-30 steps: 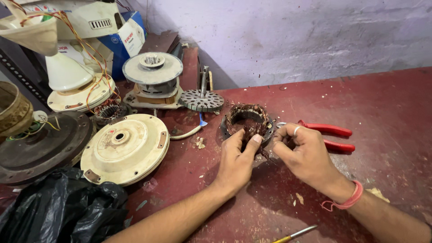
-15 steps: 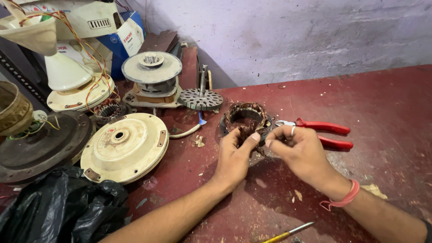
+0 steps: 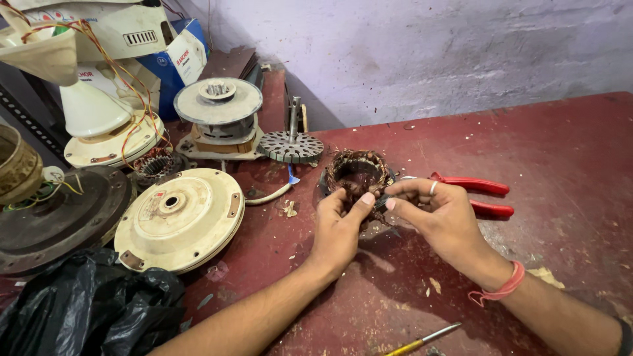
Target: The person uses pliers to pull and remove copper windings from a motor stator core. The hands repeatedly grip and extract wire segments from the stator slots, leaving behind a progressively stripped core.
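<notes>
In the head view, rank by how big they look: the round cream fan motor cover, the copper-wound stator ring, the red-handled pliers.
1. Round cream fan motor cover, clearly largest.
2 and 3. Copper-wound stator ring and red-handled pliers look alike; both partly hidden by the hands, so unranked.

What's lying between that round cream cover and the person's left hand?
In the head view, mostly bare red table between cream cover and left hand, with small debris scraps.

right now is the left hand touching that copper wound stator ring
Touching. The head view shows the left hand with thumb and fingertips pressed onto the near edge of the stator ring, no gap between them.
</notes>
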The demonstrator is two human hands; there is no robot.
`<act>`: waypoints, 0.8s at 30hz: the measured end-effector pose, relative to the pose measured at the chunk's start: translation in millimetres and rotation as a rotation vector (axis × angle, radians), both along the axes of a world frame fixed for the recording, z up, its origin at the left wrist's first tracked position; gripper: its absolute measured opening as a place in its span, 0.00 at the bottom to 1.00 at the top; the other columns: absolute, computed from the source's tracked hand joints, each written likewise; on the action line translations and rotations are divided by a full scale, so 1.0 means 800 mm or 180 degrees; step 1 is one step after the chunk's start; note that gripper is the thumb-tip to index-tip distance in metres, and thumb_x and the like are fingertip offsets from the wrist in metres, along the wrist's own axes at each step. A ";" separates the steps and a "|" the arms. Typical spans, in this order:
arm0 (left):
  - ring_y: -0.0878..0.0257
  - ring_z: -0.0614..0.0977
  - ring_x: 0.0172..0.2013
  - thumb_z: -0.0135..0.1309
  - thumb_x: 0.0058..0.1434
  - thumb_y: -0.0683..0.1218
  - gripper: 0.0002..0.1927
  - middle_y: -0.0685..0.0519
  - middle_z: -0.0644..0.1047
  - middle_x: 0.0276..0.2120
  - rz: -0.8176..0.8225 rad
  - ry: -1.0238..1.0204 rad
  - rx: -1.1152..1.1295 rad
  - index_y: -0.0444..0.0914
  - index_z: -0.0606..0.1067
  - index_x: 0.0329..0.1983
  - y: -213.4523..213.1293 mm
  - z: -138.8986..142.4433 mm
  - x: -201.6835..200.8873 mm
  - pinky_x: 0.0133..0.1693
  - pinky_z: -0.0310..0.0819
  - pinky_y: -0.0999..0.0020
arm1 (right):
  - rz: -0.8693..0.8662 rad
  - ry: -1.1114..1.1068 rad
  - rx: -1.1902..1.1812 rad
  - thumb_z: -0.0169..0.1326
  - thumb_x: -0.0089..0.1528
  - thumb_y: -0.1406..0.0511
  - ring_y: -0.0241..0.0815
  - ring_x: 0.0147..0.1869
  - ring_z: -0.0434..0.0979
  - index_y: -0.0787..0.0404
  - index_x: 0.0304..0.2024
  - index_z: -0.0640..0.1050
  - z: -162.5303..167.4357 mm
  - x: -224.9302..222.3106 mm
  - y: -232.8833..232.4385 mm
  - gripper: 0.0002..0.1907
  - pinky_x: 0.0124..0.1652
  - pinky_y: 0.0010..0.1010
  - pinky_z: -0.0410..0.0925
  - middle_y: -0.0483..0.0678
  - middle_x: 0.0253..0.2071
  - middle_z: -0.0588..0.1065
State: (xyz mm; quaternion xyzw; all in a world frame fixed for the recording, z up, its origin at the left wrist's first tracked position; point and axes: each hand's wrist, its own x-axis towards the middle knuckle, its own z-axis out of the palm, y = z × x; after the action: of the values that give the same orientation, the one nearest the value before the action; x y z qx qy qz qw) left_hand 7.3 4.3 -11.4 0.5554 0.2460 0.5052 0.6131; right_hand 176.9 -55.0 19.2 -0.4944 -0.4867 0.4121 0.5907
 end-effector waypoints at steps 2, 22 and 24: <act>0.70 0.74 0.30 0.55 0.68 0.45 0.09 0.55 0.78 0.31 0.0140 0.0238 0.0110 0.32 0.79 0.41 0.000 0.000 -0.001 0.32 0.67 0.72 | 0.0006 -0.0054 0.0082 0.58 0.60 0.73 0.26 0.33 0.77 0.67 0.41 0.82 -0.001 -0.004 0.000 0.08 0.32 0.19 0.71 0.41 0.31 0.80; 0.72 0.74 0.32 0.52 0.69 0.48 0.12 0.56 0.78 0.31 0.0357 0.0445 0.0355 0.32 0.76 0.39 -0.009 0.019 -0.002 0.33 0.69 0.71 | -0.0049 -0.0390 0.0086 0.59 0.61 0.71 0.28 0.27 0.70 0.68 0.38 0.84 -0.011 -0.005 -0.001 0.05 0.26 0.21 0.63 0.43 0.26 0.77; 0.72 0.74 0.32 0.52 0.69 0.48 0.12 0.56 0.78 0.31 0.0372 0.0478 0.0339 0.33 0.76 0.40 -0.009 0.017 -0.002 0.33 0.69 0.72 | -0.0082 -0.0371 0.0227 0.59 0.61 0.71 0.26 0.29 0.72 0.67 0.39 0.83 -0.006 -0.003 -0.003 0.06 0.27 0.19 0.64 0.42 0.29 0.78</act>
State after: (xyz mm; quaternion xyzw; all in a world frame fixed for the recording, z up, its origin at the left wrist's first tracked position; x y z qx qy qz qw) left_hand 5.9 -2.6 2.5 0.6081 0.2960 0.5094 0.5321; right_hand 174.3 -57.1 14.0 -0.5024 -0.5283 0.3573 0.5838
